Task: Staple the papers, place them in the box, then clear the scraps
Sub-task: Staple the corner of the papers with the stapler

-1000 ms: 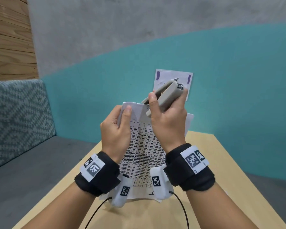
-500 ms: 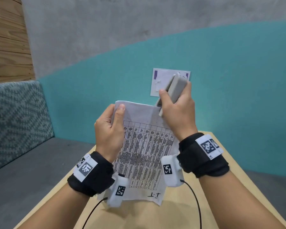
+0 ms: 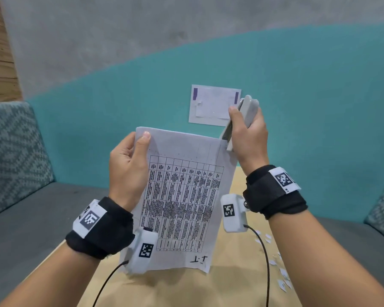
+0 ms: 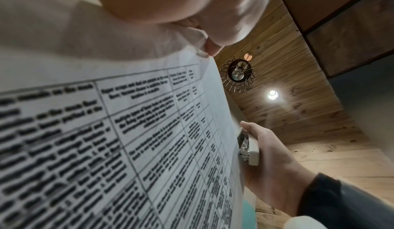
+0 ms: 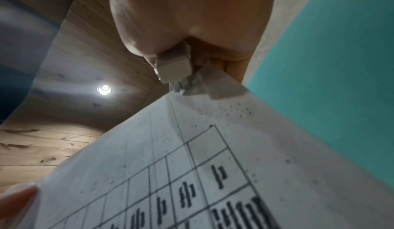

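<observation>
The left hand pinched the papers at their 11 o'clock corner, above the table. The right hand gripped the stapler at the 1 o'clock corner. A shallow bite might have missed sheets; the loose stack could have slipped.

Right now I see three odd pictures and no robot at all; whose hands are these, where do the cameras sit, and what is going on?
There is no machine: a person works with bare hands and wears three cameras. The wide picture comes from the head, looking down at both hands. The other two come from the black wrist bands and look up along each hand, which is why you see ceiling lamps. The left hand pinches the top edge of the printed papers, held up above a tan table. The right hand grips a grey stapler, its mouth at the papers' top right corner. Small white paper scraps lie on the table to the right.
</observation>
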